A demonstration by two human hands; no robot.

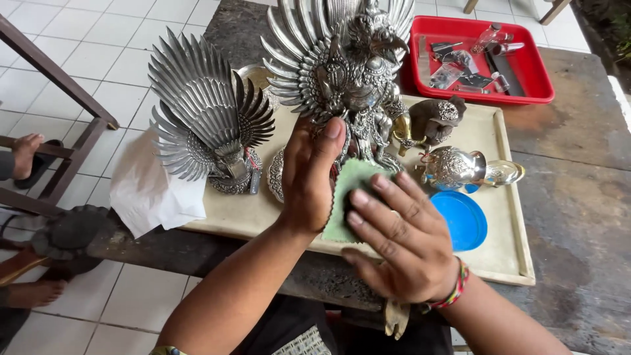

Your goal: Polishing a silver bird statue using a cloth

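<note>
The one camera sits on the person's head and looks steeply down, close over the near edge of the cream tray (506,263). The table's (578,217) far edge is cut off, maybe hidden.

Winged statue (342,72) on tray (509,256), bin (536,72) behind, cloth (345,197) before statue

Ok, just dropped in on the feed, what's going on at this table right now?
A person holds a winged silver statue upright on a cream tray. The left hand grips its lower part while the right hand presses a green cloth against the base. A second winged statue, smaller silver figures and a blue lid sit on the tray; a red tray of small tools lies behind.
</note>
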